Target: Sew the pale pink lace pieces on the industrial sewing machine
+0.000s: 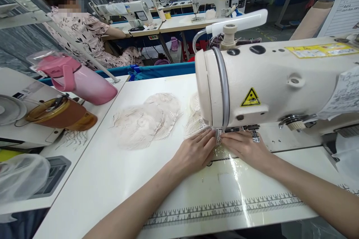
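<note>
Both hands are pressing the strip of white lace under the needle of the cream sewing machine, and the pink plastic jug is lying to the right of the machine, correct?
Not quite. The head view shows the pink plastic jug lying to the left of the cream sewing machine. The rest holds: left hand and right hand press the strip of white lace under the needle.
</note>
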`<state>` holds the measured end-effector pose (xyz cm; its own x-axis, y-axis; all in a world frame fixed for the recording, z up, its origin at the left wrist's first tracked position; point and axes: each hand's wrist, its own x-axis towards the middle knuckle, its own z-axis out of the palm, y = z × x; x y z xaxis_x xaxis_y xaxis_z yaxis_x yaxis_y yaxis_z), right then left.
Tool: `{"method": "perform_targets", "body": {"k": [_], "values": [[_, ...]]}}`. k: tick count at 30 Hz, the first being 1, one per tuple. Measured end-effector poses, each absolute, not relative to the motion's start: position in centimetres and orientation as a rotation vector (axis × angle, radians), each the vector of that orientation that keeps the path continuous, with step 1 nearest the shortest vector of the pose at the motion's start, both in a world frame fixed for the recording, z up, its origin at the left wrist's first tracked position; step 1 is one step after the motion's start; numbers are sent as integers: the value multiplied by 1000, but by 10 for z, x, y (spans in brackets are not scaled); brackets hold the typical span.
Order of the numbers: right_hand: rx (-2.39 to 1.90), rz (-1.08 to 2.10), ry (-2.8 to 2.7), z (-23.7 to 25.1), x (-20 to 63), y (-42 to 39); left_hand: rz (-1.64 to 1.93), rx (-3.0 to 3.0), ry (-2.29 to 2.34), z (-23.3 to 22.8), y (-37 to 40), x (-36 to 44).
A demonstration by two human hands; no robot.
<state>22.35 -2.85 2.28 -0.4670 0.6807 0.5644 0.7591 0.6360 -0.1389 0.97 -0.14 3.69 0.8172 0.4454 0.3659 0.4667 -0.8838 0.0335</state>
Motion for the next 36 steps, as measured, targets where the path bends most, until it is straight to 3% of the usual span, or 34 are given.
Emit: {"method": "perform_targets", "body": {"k": [8, 24, 36], "values": [[-1159, -282, -2189, 30, 224, -30, -610, -2906, -747, 32, -4, 10], [-1130, 2, -2126, 31, 228, -17, -569, -2892, -769, 31, -2, 12], [-1375, 172, -2054, 11, 232, -21, -496, -2811, -794, 32, -3, 14]]}}
